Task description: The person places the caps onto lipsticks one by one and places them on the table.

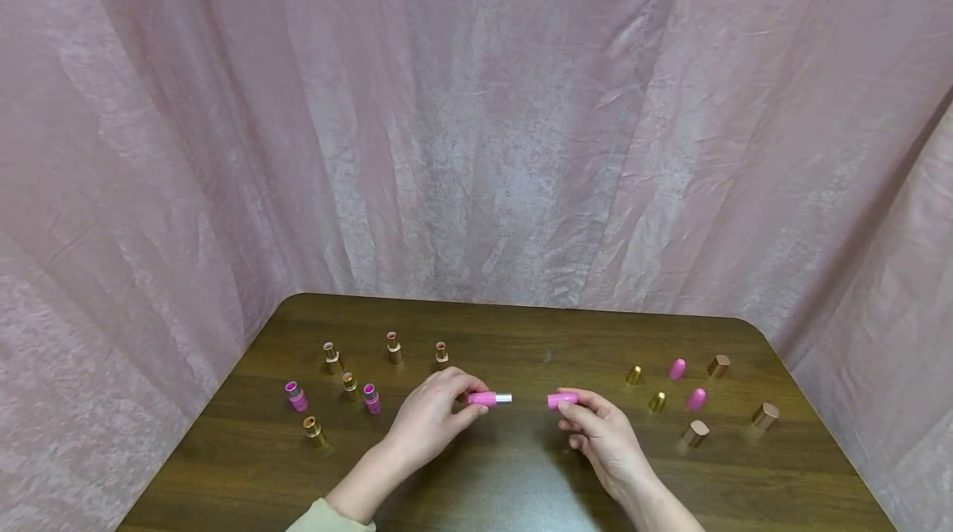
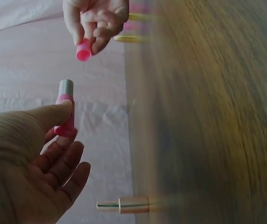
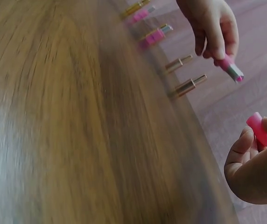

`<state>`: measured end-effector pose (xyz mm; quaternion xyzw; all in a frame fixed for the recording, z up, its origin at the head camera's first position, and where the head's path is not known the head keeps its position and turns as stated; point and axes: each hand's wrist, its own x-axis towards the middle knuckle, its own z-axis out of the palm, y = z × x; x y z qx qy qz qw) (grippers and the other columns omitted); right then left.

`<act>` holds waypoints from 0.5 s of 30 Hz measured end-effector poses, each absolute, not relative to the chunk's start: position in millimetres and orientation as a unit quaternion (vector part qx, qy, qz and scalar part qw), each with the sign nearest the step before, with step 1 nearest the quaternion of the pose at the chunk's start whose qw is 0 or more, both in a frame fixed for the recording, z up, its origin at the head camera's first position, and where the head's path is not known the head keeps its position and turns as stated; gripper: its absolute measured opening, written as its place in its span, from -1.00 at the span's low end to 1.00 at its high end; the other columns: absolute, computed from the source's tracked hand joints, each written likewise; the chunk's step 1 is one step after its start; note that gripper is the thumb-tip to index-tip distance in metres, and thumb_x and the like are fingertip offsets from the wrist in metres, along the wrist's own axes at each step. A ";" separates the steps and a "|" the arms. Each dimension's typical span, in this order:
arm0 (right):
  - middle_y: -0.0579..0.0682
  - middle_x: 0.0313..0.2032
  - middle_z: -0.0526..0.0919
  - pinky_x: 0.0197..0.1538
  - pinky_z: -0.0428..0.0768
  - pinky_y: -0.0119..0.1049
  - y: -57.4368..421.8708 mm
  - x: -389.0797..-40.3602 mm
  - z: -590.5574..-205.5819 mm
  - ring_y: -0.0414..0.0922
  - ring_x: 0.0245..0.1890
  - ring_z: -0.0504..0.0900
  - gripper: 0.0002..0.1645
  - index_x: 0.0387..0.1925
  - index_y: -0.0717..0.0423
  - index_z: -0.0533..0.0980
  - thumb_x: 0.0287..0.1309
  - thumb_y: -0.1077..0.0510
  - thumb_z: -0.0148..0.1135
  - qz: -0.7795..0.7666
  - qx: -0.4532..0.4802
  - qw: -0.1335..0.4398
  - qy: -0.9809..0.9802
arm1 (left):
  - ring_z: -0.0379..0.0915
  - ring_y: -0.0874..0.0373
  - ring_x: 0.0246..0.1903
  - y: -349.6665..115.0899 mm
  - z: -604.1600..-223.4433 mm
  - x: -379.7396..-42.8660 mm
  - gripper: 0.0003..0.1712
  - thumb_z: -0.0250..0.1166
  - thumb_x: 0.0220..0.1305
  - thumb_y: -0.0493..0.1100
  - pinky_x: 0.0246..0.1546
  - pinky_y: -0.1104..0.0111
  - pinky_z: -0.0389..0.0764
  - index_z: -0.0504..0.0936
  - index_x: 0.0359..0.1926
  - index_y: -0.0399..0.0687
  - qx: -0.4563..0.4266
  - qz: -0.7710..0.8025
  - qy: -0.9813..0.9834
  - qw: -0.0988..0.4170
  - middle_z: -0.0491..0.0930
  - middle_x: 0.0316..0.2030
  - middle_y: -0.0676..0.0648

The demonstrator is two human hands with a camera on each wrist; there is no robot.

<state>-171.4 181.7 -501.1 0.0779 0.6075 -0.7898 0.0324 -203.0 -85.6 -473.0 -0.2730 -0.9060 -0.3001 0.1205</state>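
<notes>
Between thumb and fingers my left hand (image 1: pixel 432 409) pinches a pink lipstick tube (image 1: pixel 482 399), its silver collar pointing right. In the right wrist view a bit of pink shows at the end of that collar. My right hand (image 1: pixel 601 433) pinches a pink lipstick cap (image 1: pixel 562 400), its open end facing the tube. Tube and cap are held roughly in line above the table, with a gap between them. The left wrist view shows the hollow mouth of the cap (image 2: pixel 83 50) turned toward the silver collar (image 2: pixel 66 87).
Uncapped lipsticks stand upright on the left of the wooden table (image 1: pixel 514 482): rose-gold (image 1: pixel 394 347), gold (image 1: pixel 313 431) and pink (image 1: pixel 296 396). Loose caps stand on the right: gold (image 1: pixel 658 401), pink (image 1: pixel 696 399) and rose-gold (image 1: pixel 764 415). A pink curtain (image 1: pixel 506 143) hangs behind.
</notes>
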 end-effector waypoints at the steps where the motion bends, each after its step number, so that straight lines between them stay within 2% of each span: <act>1: 0.02 -0.18 0.70 -0.38 0.45 -0.39 180.1 -171.6 -500.6 -0.16 -0.33 0.55 -0.54 0.14 0.38 0.50 0.24 0.28 0.32 -0.791 0.079 0.034 0.605 | 0.48 0.32 -0.22 -83.2 -473.1 -203.2 -0.82 0.50 0.22 -0.03 -0.16 0.30 0.57 0.73 -0.16 0.20 -0.274 -0.300 -0.906 0.118 0.59 -0.22 0.25; 10: 0.00 -0.16 0.67 -0.37 0.46 -0.39 168.3 -171.7 -500.3 -0.14 -0.31 0.57 -0.49 0.15 0.35 0.51 0.21 0.22 0.37 -0.798 0.070 0.055 0.596 | 0.48 0.30 -0.20 -65.9 -474.4 -205.3 -0.83 0.48 0.25 0.01 -0.15 0.33 0.55 0.74 -0.14 0.24 -0.282 -0.307 -0.904 0.091 0.58 -0.23 0.29; 15: 0.01 -0.15 0.67 -0.37 0.47 -0.39 163.3 -170.9 -499.1 -0.15 -0.31 0.57 -0.58 0.09 0.29 0.55 0.21 0.24 0.37 -0.803 0.062 0.058 0.589 | 0.45 0.33 -0.21 -60.7 -472.7 -204.8 -0.83 0.49 0.25 -0.01 -0.15 0.33 0.54 0.75 -0.13 0.24 -0.279 -0.309 -0.906 0.083 0.57 -0.23 0.30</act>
